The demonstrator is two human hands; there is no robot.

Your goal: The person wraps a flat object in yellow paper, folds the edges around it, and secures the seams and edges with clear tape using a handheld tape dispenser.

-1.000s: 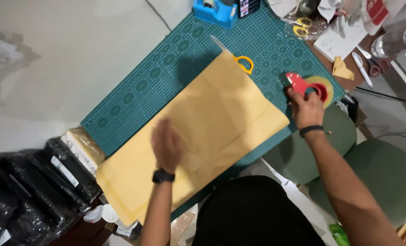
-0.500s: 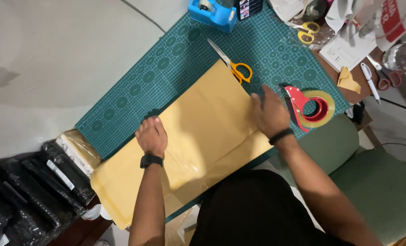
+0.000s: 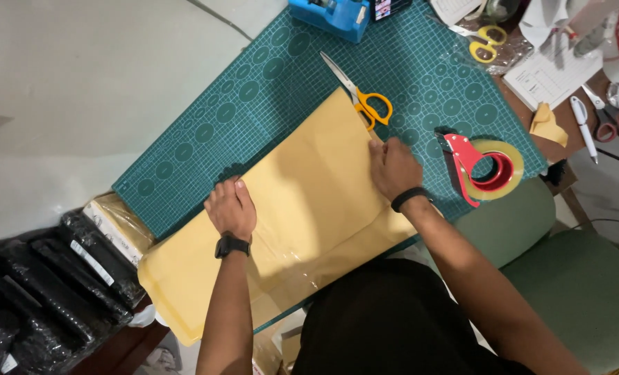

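The large tan padded envelope (image 3: pixel 302 208) lies diagonally on the green cutting mat (image 3: pixel 254 90). A second ago the right hand (image 3: pixel 393 167) was at the red tape dispenser (image 3: pixel 483 170); now both it and the left hand (image 3: pixel 231 208) press flat on the envelope, gripping nothing.

Large tan paper sheet (image 3: pixel 302 208), flat, diagonal across green cutting mat (image 3: pixel 254 104), glossy lower edge

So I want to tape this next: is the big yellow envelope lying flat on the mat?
Flat: the yellow envelope lies spread across the green cutting mat, pressed down by the left hand and right hand.
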